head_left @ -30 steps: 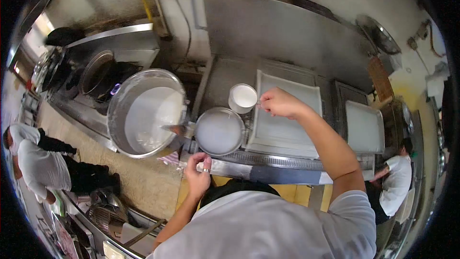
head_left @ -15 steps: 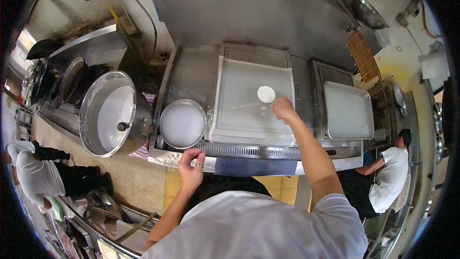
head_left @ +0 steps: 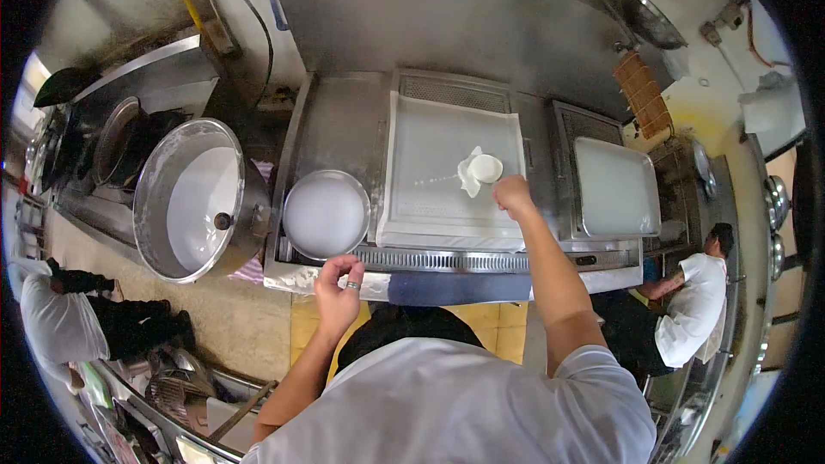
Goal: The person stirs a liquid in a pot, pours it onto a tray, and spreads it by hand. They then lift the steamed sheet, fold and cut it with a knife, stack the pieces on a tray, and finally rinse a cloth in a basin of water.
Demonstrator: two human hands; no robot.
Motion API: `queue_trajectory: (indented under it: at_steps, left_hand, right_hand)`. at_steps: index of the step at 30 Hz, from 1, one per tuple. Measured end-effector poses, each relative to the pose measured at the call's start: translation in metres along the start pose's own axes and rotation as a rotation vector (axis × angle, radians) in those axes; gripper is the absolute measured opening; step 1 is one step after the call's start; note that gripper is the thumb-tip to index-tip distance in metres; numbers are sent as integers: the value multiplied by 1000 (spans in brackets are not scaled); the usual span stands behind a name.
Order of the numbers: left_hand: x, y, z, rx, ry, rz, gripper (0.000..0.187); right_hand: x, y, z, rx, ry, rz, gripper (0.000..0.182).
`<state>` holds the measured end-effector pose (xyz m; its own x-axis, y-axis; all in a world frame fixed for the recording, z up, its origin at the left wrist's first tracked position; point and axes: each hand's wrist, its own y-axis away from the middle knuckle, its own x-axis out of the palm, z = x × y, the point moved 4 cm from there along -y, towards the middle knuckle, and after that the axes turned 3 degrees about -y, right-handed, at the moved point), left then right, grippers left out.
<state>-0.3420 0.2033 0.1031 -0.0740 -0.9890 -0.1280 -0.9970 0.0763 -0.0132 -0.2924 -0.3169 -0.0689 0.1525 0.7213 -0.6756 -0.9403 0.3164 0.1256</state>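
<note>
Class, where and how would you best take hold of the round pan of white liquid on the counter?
Probably by the rim of the round pan, at its left and right edges, with both hands coming from the front, the wearer's side. It is round and shallow, shows no handle, and sits near the counter's front edge. The white liquid inside calls for a level, two-sided grip.

No text, label, brand, number or sign can be read on anything in view.
</note>
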Motion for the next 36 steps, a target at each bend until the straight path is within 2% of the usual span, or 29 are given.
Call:
queue_trajectory:
  at_steps: [3, 5, 8, 10, 11, 13, 16, 18, 21, 25, 30, 31, 34, 35, 36]
  left_hand:
    - [-10, -4, 4, -26, 46, 6, 12]
    - [-16, -7, 14, -38, 52, 20, 12]
    - [-23, -16, 26, -41, 72, 27, 12]
    - [-25, -20, 30, -47, 81, 33, 12]
    - [-26, -22, 29, -52, 83, 38, 11]
    - [-24, -24, 30, -63, 97, 47, 11]
    - [-18, -25, 31, -82, 112, 67, 11]
    - [-12, -25, 28, -90, 99, 78, 12]
    - [0, -28, 33, -81, 89, 88, 14]
    - [29, -38, 31, -36, 74, 134, 17]
    - [92, -57, 32, 62, -87, 241, 24]
    - [102, -59, 12, 47, -271, 346, 35]
    - [148, -64, 21, 351, -644, 429, 50]
    - [163, -64, 29, 207, -755, 591, 69]
    - [176, -64, 33, 213, -882, 611, 73]
  right_hand:
    - [-16, 38, 74, 406, -218, -9, 22]
    - [-5, 31, 29, 273, -114, 21, 21]
    - [4, 21, -30, -47, 245, 84, 19]
    - [-1, 32, -22, -76, 297, 64, 18]
    - [-8, 43, 3, 17, 197, 15, 18]
    - [-12, 43, -8, 36, 186, -73, 17]
    - [-15, 41, -6, -164, 565, -151, 14]
    - [-24, 58, 72, -275, 968, -149, 14]
    - [-27, 36, 71, 4, 863, -74, 28]
    - [-31, 15, 84, 6, 630, -248, 19]
    - [-36, -9, 115, -48, 485, -293, 33]
    - [-39, -9, 125, -46, 462, -306, 36]
    - [-47, -6, 153, -84, 394, -395, 44]
    - [-50, -3, 161, -113, 380, -415, 47]
    - [-53, -2, 164, -142, 366, -436, 49]
